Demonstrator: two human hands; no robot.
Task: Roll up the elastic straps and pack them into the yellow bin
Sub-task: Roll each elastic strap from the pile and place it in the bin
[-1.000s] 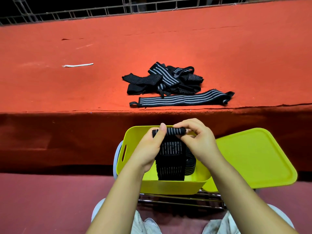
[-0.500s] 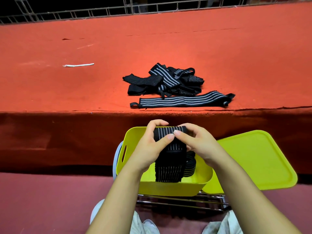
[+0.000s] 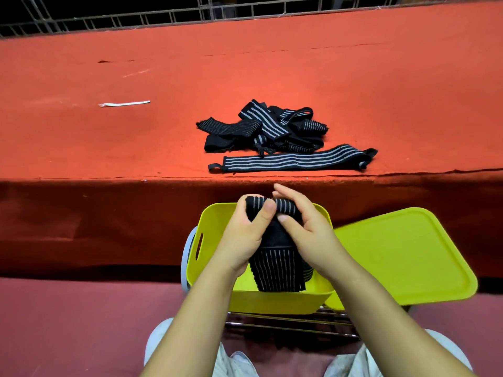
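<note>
Head view: both hands over the yellow bin [image 3: 275, 302], working one black striped elastic strap [image 3: 275, 263]. The strap's top end is rolled into a short tube; the loose tail hangs down into the bin, its lower edge near the front wall.

Left hand [image 3: 242, 240]: fingers curled round the left end of the roll, thumb pressed on its front. Gripping the strap.

Right hand [image 3: 307, 235]: thumb tip on the front of the roll, fingers wrapped over the top and back of the right end. Also gripping the strap. The two thumbs sit just beside each other at the middle of the roll.

Second rolled strap [image 3: 307, 272] partly visible inside the bin, behind the hanging tail, under the right wrist.

Yellow lid [image 3: 402, 257] lies flat just right of the bin, touching or overlapping its right edge. Both sit on a wire rack [image 3: 288, 323].

Red worktop [image 3: 109, 148] beyond the bin: tangled pile of straps [image 3: 261, 129], one flat strap [image 3: 294, 160] laid out just in front of it near the edge. White strip [image 3: 123, 103] well to the left.
</note>
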